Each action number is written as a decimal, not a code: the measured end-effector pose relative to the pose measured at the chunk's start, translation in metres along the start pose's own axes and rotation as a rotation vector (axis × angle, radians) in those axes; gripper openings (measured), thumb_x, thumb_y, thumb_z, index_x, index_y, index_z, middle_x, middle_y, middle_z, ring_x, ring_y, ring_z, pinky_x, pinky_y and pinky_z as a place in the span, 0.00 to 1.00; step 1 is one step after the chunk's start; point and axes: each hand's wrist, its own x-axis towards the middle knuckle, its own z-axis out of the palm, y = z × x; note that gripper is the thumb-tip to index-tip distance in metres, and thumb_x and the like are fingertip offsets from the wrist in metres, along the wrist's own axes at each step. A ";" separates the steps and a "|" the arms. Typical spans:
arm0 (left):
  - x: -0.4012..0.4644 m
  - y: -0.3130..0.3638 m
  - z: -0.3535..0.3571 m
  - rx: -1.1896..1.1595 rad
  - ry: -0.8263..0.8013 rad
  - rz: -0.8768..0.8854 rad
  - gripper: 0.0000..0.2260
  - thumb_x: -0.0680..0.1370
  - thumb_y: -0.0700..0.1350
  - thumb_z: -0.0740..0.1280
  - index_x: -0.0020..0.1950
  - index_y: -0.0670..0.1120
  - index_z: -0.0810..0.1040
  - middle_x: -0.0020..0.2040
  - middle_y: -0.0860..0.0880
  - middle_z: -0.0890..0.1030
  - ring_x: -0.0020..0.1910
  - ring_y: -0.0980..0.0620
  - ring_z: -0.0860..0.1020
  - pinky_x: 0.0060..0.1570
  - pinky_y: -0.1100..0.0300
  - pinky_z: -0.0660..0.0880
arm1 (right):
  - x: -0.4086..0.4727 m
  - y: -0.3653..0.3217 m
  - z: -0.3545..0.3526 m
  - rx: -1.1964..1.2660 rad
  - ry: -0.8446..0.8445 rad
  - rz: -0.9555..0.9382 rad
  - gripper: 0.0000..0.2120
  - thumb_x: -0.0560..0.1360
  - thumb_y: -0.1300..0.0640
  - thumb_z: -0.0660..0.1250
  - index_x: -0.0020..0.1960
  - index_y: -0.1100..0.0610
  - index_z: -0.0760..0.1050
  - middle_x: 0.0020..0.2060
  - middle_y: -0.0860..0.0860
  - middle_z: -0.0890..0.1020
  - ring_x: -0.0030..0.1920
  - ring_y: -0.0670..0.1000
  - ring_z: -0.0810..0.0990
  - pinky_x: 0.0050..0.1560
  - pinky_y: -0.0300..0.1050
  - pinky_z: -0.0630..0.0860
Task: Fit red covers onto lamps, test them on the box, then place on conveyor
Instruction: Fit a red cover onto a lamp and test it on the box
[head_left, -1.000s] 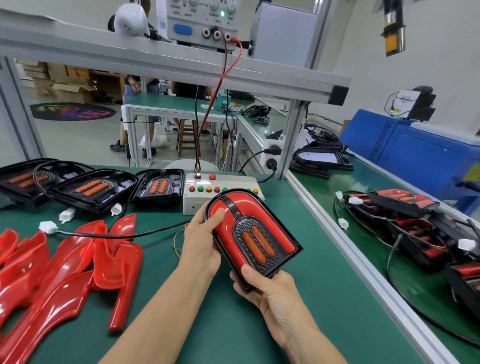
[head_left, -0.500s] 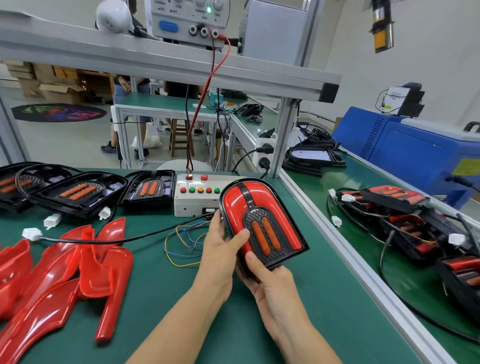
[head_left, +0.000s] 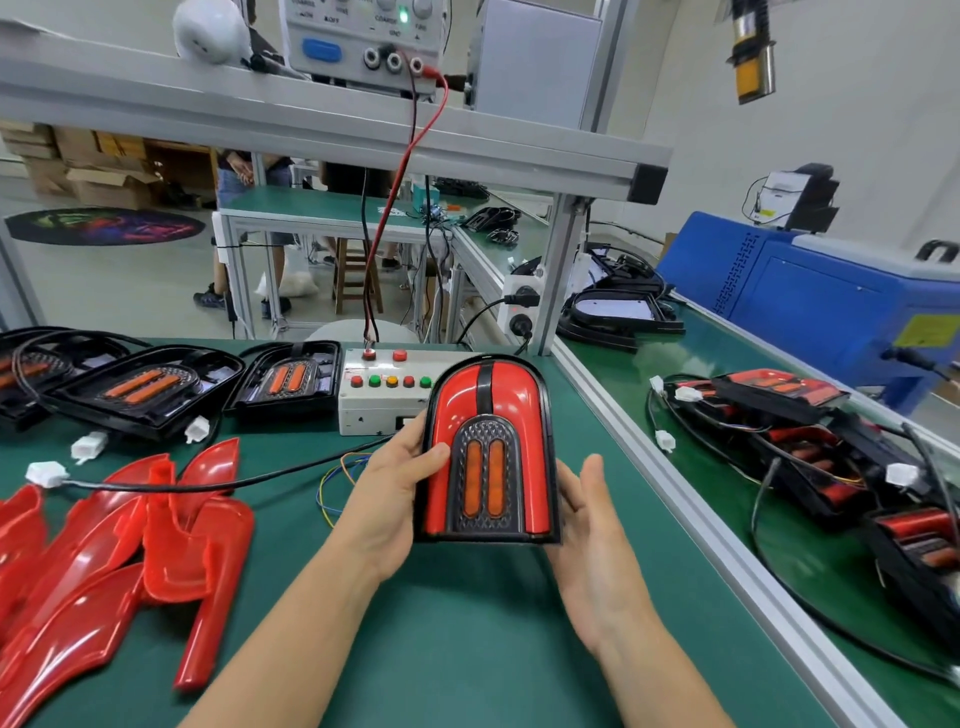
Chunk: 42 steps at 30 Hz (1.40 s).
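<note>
I hold a lamp (head_left: 488, 452) with its red cover fitted, upright in front of me above the green bench. My left hand (head_left: 392, 493) grips its left edge, thumb on the face. My right hand (head_left: 587, 525) supports its right side and back with straight fingers. The white test box (head_left: 379, 402) with coloured buttons sits just behind the lamp. Loose red covers (head_left: 119, 551) lie piled at the left. Uncovered black lamps (head_left: 145, 389) line the back left. Finished lamps (head_left: 810, 431) lie on the conveyor (head_left: 727, 467) to the right.
A black cable with a white plug (head_left: 47, 474) crosses the bench toward the lamp, with thin coloured wires (head_left: 332, 483) beside it. An aluminium rail (head_left: 691, 509) separates bench and conveyor. A power supply (head_left: 363, 36) sits on the overhead shelf; a blue machine (head_left: 810, 296) stands far right.
The lamp has turned from tilted to straight upright and moved slightly right. My right hand shifted from under its bottom edge to its right side, fingers now straight.
</note>
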 end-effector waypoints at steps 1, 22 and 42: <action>0.000 0.000 -0.001 0.014 -0.018 -0.004 0.17 0.77 0.36 0.61 0.65 0.45 0.76 0.58 0.43 0.81 0.53 0.46 0.82 0.45 0.54 0.80 | 0.001 0.000 -0.001 -0.023 0.015 -0.019 0.33 0.72 0.34 0.57 0.67 0.54 0.74 0.62 0.48 0.81 0.64 0.47 0.77 0.71 0.52 0.66; 0.009 -0.009 0.046 0.312 -0.116 -0.091 0.15 0.81 0.38 0.60 0.62 0.55 0.76 0.67 0.48 0.73 0.62 0.47 0.77 0.60 0.47 0.75 | 0.010 -0.004 -0.023 0.410 -0.200 0.056 0.37 0.60 0.33 0.76 0.59 0.58 0.81 0.59 0.62 0.81 0.57 0.62 0.81 0.49 0.57 0.80; 0.001 0.005 -0.049 1.774 0.501 0.067 0.17 0.81 0.51 0.55 0.69 0.55 0.71 0.68 0.55 0.73 0.69 0.52 0.65 0.70 0.51 0.54 | 0.018 -0.030 -0.070 0.584 0.109 -0.142 0.19 0.68 0.40 0.67 0.50 0.51 0.86 0.56 0.55 0.84 0.52 0.56 0.84 0.46 0.55 0.81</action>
